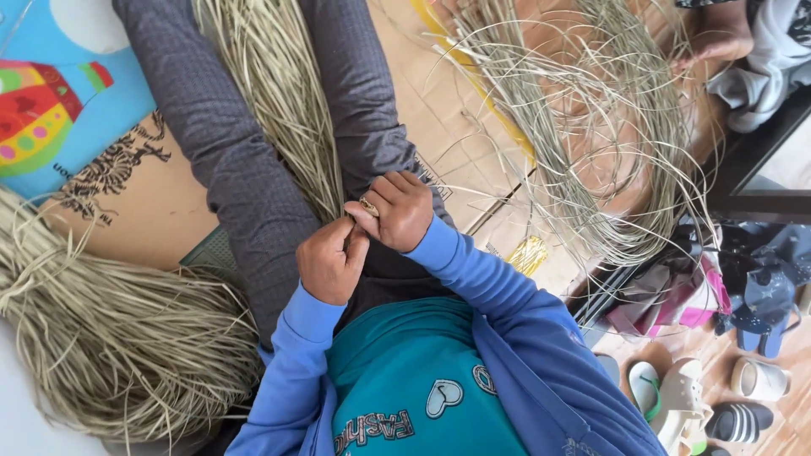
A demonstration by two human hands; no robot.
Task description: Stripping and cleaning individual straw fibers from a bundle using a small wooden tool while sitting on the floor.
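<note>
Fingers of the left hand and the ringed right hand are pinched together on the near ends of the long bundle of pale dried straw strands lying between the grey-trousered legs; a short, firm grip close to the ends should keep the strands from slipping. Flattened brown cardboard with a black printed patch lies left under a colourful blue mat, while loose tangled straw spreads right.

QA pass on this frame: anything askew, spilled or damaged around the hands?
Nothing looks damaged. Left hand and right hand pinch the ends of a tidy straw bundle lying between the legs. The one untidy spot: loose straw strands sprawl tangled over the cardboard, upper right. A heaped straw pile sits left.
</note>
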